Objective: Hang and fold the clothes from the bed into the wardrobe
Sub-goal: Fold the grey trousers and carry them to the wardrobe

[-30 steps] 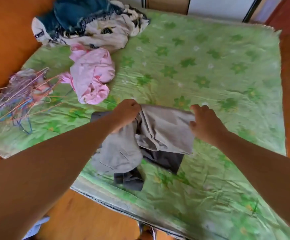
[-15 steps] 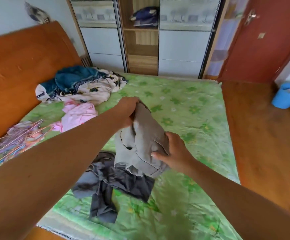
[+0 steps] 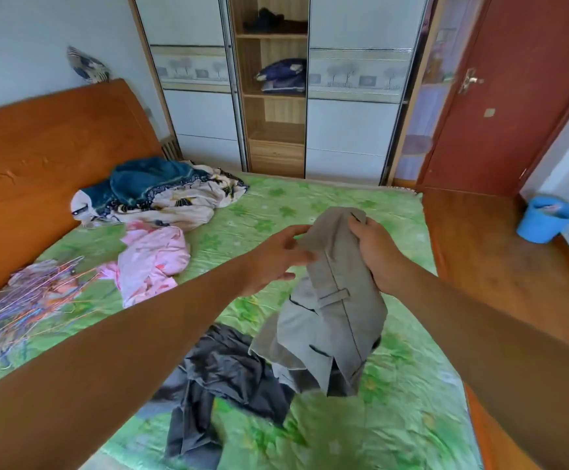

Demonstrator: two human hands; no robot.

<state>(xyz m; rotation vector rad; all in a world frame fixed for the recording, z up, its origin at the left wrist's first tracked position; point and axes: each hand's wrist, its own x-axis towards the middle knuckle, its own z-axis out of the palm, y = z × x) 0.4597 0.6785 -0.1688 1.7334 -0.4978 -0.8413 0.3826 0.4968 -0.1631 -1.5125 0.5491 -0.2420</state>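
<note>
A light grey garment [image 3: 330,310] hangs folded above the green flowered bed [image 3: 395,418]. My right hand [image 3: 376,252] grips its top edge and carries its weight. My left hand [image 3: 273,257] is beside it with straight, spread fingers that touch its left side. A dark grey garment [image 3: 222,385] lies crumpled on the bed below. Further back lie a pink garment [image 3: 150,262] and a pile of blue and cream clothes [image 3: 161,195]. Across the room stands the wardrobe [image 3: 273,86], its middle section open with folded dark items on the shelves.
A tangle of coloured wire hangers [image 3: 25,300] lies at the bed's left side, near the orange headboard [image 3: 52,144]. A blue bucket [image 3: 544,218] stands on the wooden floor at the right, beside a red door [image 3: 514,89].
The view has risen from the bed to the room. The light grey garment came up off the dark one. My right hand moved to its top edge and my left hand let go and opened.
</note>
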